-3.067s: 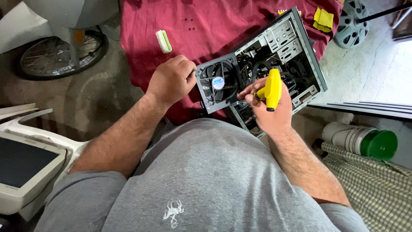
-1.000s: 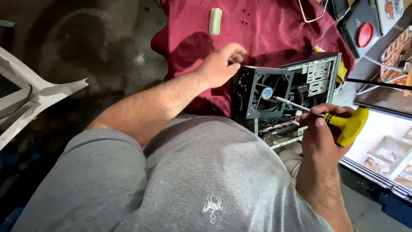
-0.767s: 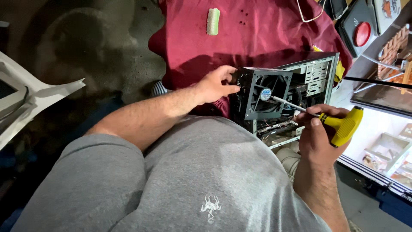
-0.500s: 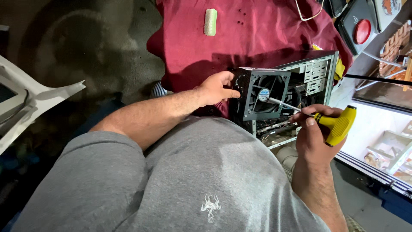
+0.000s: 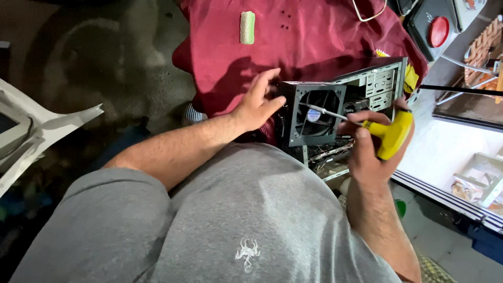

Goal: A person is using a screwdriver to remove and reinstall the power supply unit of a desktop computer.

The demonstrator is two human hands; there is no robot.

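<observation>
An open metal computer case [image 5: 380, 84] lies on a dark red cloth [image 5: 314, 36]. A black square cooling fan [image 5: 315, 115] stands at the case's near end. My left hand [image 5: 258, 102] rests against the fan's left edge, fingers spread on the frame. My right hand [image 5: 369, 144] grips a yellow-handled screwdriver [image 5: 392, 133], and its metal shaft points left at the fan's hub. Cables and boards show inside the case below the fan.
A pale green oblong block [image 5: 247, 26] lies on the cloth further off. A black device with a red round button [image 5: 437, 31] sits at the top right. A white plastic panel [image 5: 36, 131] lies at the left on the dark floor. A glass-fronted unit [image 5: 466, 157] stands at the right.
My view has swung since the oldest frame. In the last second my left hand slid down from the case's top corner to the fan's left edge, and the screwdriver tip closed in on the fan hub.
</observation>
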